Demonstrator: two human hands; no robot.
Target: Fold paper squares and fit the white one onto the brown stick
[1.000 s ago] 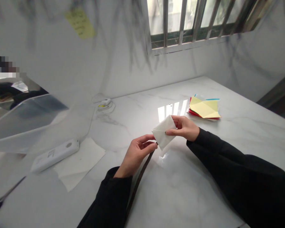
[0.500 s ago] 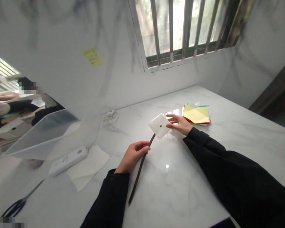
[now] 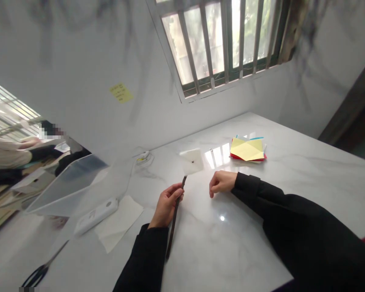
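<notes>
Your left hand point(image 3: 167, 200) is gripping the dark stick point(image 3: 174, 221) with the white paper square point(image 3: 192, 161) pinned at its tip above the surface point(image 3: 231, 239), while your right hand point(image 3: 220, 182) is resting loosely curled and empty; keep the stick steady and upright.

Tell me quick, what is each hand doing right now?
Left hand: closed on the dark stick with the white paper at its top.
Right hand: loosely curled, holding nothing, resting on the table.
</notes>
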